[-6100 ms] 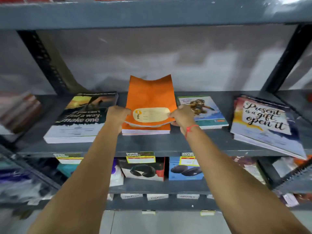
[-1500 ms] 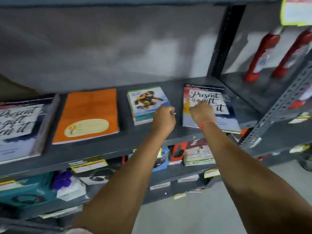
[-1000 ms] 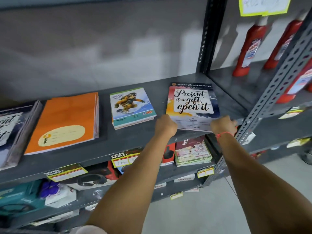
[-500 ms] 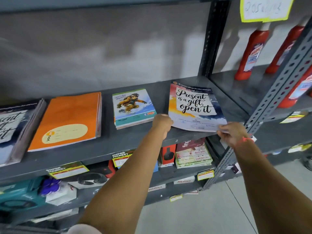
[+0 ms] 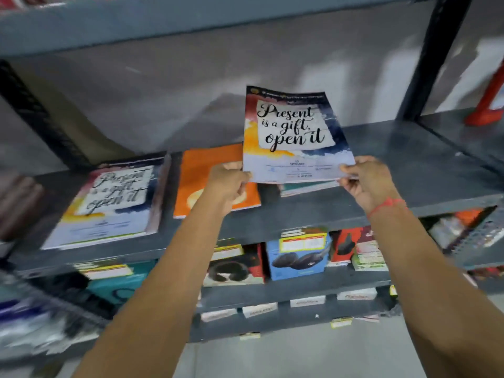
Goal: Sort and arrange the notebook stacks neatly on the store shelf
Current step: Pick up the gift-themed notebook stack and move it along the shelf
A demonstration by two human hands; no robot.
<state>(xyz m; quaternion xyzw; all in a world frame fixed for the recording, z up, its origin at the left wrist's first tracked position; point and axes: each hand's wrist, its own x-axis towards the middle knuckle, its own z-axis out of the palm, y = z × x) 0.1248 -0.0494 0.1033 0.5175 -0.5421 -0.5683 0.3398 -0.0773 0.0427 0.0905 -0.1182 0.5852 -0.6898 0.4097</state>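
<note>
I hold a "Present is a gift, open it" notebook (image 5: 296, 135) in the air above the grey shelf (image 5: 395, 173), tilted up towards me. My left hand (image 5: 227, 184) grips its lower left corner and my right hand (image 5: 366, 181) its lower right corner. A stack with the same cover (image 5: 111, 203) lies on the shelf at the left. An orange notebook stack (image 5: 201, 175) lies in the middle, partly behind my left hand. The held notebook hides most of a small teal-edged stack (image 5: 308, 188).
A dark upright post (image 5: 428, 58) bounds the shelf bay on the right, with a red bottle (image 5: 488, 102) beyond it. The lower shelf holds boxed headphones (image 5: 298, 259) and other packs. The shelf above (image 5: 191, 20) hangs close over the bay.
The right-hand "Present is a gift" notebook has been lifted off the shelf and carried left, now over the small teal stack. Both hands grip it. The view has swung left.
</note>
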